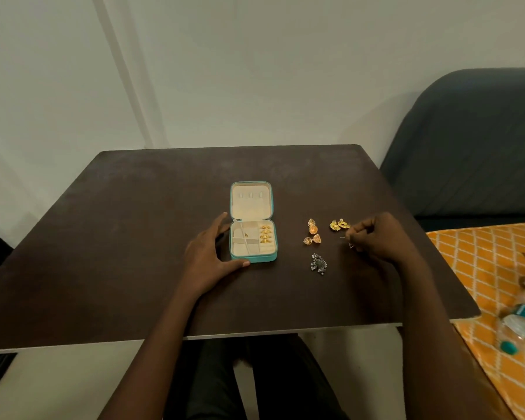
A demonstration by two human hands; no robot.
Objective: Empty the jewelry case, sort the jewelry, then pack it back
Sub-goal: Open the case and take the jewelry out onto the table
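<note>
A small teal jewelry case [253, 259] lies open on the dark table [134, 237], lid flat behind it. Several gold rings [265, 234] sit in its right slot, and one tiny gold piece [246, 235] lies in a middle compartment. My left hand [211, 253] rests against the case's left side, thumb at its front corner. To the right lie two gold dome earrings [312, 234], a pair of gold flower studs [339, 224] and a silver beaded piece [319, 263]. My right hand [373, 237] pinches a thin small earring [350, 244] just above the table.
A dark sofa [467, 147] stands at the back right. An orange patterned cloth [482, 262] lies right of the table, with a plastic water bottle [522, 325] lying on it. The white wall runs close behind the table's far edge.
</note>
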